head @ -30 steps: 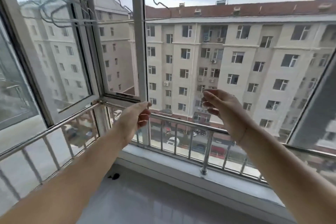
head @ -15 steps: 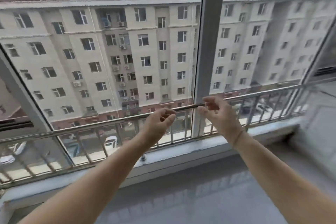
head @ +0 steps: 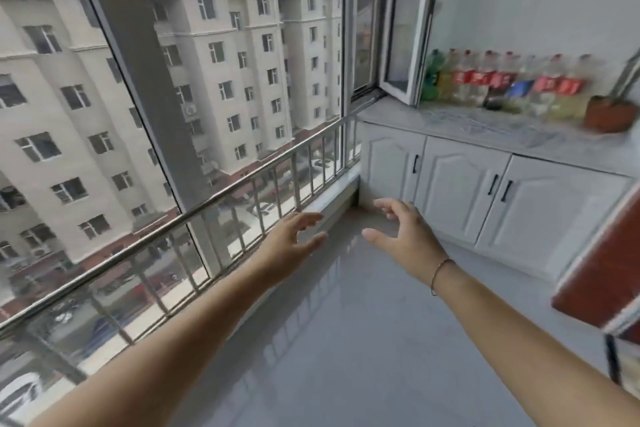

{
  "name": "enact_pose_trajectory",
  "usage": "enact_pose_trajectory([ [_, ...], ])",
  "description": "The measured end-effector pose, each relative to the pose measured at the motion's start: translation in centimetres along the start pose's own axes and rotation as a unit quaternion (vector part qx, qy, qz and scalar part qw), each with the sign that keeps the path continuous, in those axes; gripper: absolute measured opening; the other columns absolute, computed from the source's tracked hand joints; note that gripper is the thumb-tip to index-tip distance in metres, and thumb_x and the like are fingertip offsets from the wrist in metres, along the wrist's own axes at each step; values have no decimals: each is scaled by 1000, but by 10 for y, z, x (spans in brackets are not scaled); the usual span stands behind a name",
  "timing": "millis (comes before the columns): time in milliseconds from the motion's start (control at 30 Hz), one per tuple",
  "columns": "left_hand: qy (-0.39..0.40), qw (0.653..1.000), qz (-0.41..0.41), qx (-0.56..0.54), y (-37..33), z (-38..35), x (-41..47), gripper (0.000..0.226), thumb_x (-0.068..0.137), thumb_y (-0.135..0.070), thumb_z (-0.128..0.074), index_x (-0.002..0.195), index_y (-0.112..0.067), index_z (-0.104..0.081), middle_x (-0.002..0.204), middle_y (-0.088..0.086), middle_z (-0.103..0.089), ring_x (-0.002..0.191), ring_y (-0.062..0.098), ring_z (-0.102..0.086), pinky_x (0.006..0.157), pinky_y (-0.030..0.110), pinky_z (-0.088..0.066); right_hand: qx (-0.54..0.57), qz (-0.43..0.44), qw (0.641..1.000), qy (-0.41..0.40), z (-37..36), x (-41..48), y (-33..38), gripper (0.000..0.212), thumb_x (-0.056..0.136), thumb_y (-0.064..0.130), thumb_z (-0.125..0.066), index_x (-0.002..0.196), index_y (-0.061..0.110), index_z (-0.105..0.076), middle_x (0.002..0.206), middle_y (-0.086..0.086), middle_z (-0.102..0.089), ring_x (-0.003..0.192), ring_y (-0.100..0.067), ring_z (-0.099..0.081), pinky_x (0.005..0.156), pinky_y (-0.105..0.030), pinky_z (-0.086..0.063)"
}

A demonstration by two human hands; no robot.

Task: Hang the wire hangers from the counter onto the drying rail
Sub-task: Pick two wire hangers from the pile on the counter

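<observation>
My left hand [head: 289,241] and my right hand [head: 403,234] are stretched out in front of me above the grey floor, fingers spread, holding nothing. A pale counter [head: 491,126] runs along the right wall on white cabinets. Faint thin lines lie on its blurred top; I cannot tell whether they are wire hangers. No drying rail and no hung hangers are in view.
A metal guard railing [head: 214,201] lines the big window on the left. An open window sash [head: 403,21] juts in over the counter's left end. Several bottles [head: 502,83] and a brown pot [head: 609,118] stand on the counter. A red-brown object [head: 602,274] intrudes at right.
My view has swung right from the window with hangers overhead to the counter corner. Both hands have dropped lower and their fingers have spread apart.
</observation>
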State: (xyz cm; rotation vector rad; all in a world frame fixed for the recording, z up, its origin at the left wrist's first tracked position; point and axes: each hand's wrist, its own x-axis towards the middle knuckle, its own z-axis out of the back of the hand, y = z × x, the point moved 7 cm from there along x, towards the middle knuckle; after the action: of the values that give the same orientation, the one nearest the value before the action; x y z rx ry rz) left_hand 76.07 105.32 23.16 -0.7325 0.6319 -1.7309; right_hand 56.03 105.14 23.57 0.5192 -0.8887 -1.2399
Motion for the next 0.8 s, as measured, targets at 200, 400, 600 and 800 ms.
enact_pose_trajectory([
  [200,50,996,-59,33,-48,-92,84,44,88,-34,-61,129,-22,-54,127,0,-55,120,14,-50,102,26,-37,-45,-46,997,-35,79,20,-87,56,78,33,-70,128,23,-48,118,0,-48,119,-16,-47,103,-29,-37],
  [400,54,995,-78,29,-94,-163,161,43,88,-34,-61,128,-20,-56,123,2,-57,118,16,-51,103,29,-37,-45,-86,995,-34,155,58,-162,53,79,31,-69,127,24,-48,115,3,-44,119,-15,-46,102,-24,-34],
  [600,79,993,-87,17,-125,-221,230,48,82,-47,-56,125,-26,-56,121,-2,-58,117,14,-52,104,38,-39,-70,-97,992,-37,212,97,-220,54,78,30,-70,127,22,-49,124,-5,-47,119,-17,-47,102,-25,-34],
  [800,96,991,-93,22,-140,-266,304,56,77,-59,-50,124,-30,-56,117,-8,-57,115,11,-53,103,39,-41,-69,-120,989,-56,249,146,-273,55,79,34,-69,128,24,-47,127,-3,-45,122,-17,-44,103,-29,-35],
])
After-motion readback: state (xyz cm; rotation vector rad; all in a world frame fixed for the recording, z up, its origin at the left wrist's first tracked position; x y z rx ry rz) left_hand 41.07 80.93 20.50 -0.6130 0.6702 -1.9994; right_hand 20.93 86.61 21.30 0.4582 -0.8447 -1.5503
